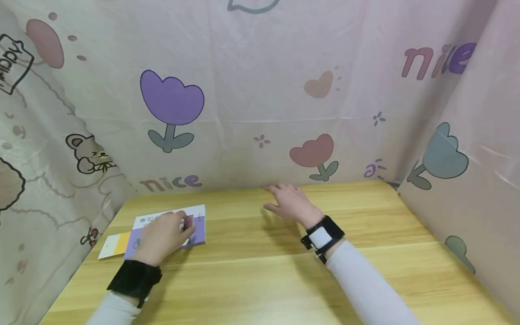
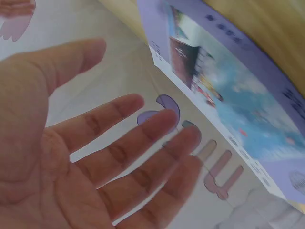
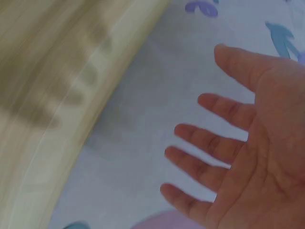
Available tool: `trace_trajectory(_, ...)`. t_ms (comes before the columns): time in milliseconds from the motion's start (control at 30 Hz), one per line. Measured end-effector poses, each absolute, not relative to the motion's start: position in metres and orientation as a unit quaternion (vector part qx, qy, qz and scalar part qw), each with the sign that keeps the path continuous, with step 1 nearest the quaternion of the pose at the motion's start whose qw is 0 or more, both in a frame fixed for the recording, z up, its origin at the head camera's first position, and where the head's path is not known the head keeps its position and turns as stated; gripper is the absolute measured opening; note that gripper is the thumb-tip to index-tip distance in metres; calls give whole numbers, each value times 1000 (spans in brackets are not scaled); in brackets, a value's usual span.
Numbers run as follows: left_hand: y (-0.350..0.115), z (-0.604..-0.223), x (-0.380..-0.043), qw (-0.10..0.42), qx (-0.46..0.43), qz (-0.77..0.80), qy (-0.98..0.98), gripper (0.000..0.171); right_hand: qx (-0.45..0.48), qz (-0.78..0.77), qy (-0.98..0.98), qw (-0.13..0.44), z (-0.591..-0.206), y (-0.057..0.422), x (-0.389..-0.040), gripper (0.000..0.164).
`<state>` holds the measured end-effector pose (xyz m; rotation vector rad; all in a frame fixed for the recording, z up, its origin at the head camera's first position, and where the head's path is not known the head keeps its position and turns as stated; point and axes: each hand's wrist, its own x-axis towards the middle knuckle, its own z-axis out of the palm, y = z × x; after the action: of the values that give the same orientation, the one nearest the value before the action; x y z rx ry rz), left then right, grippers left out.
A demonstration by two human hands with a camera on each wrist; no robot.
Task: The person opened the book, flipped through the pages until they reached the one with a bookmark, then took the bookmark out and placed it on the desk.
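A purple and white book [image 1: 200, 232] with a picture on its cover lies on the left part of the wooden table. A white and yellow strip [image 1: 115, 245] sticks out from its left side. My left hand [image 1: 164, 234] is over the book and hides much of its cover. In the left wrist view, the fingers [image 2: 125, 160] are spread and hold nothing, with the book [image 2: 238, 95] beyond their tips. Toward the table's back edge, my right hand [image 1: 293, 204] hovers palm down. The right wrist view shows its fingers [image 3: 209, 143] apart and its palm bare.
The wooden table [image 1: 243, 280] reaches back to a curtain [image 1: 252, 90] printed with flowers and words. More of that cloth hangs along the left and right sides. Both wrists wear black straps, and the right strap [image 1: 323, 237] carries a white square.
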<state>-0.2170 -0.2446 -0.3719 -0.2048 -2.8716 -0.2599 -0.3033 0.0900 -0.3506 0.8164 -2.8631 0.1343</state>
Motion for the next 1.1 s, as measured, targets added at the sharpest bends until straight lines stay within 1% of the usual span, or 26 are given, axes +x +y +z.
trace_trajectory(67, -251, -372, -209, 119, -75, -82, -987, 34, 302, 43, -949, 73, -350, 73, -307, 63)
trace_trajectory(167, -262, -373, -196, 91, -58, -68, -992, 58, 346, 33, -936, 57, -352, 48, -313, 61)
trace_trajectory(267, -272, -376, -184, 66, -34, -54, -996, 70, 378, 23, -925, 38, -355, 22, -316, 59)
trace_trajectory(367, -280, -380, -176, 52, -12, -47, -997, 76, 393, -1, -919, 33, -356, -2, -315, 56)
trace_trajectory(533, -290, -387, -171, 40, 3, -40, -998, 74, 414, -40, -908, 55, -358, -33, -313, 54)
trace_trajectory(700, -294, -390, -167, 50, 3, -41, -998, 59, 428, -66, -898, 75, -362, -57, -313, 51)
trace_trajectory(833, -297, -391, -165, 48, 3, -42, -998, 49, 414, -79, -905, 60, -366, -72, -311, 49)
trace_trajectory(933, -298, -392, -165, 43, 8, -43, -998, 49, 394, -80, -915, 43, -369, -80, -309, 45)
trace_trajectory(1100, -301, -394, -167, 30, 22, -43, -998, 50, 376, -85, -922, 31, -372, -88, -308, 39)
